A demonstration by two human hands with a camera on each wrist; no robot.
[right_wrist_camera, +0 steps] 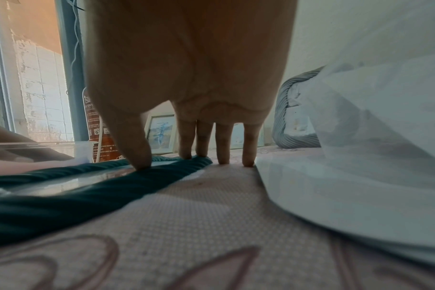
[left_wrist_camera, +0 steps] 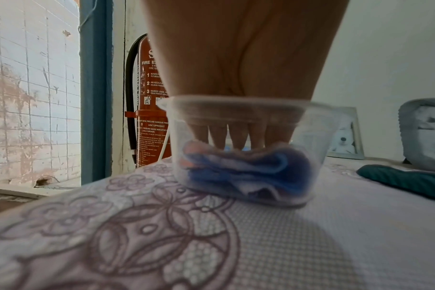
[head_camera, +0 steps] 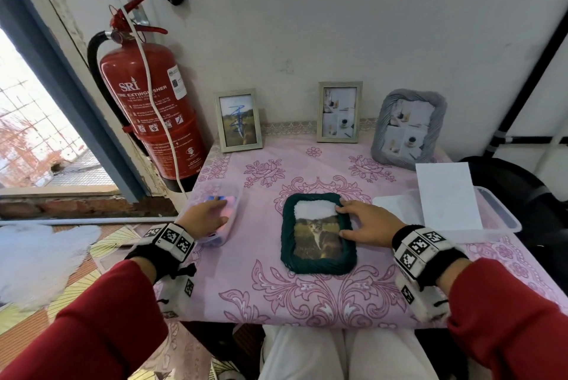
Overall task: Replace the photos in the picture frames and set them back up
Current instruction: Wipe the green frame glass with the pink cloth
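While right hand (head_camera: 367, 222) rests flat-fingered on green frame (head_camera: 318, 233), left hand (head_camera: 206, 216) reaches straight-fingered into tub (left_wrist_camera: 243, 151)

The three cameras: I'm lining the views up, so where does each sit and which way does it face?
Head: looks down from above the table; both hands, red sleeves, lap show.
Left wrist: low, along the left hand into the clear tub holding a blue cloth.
Right wrist: low, along the right hand resting on the green frame.
All three show the green frame.
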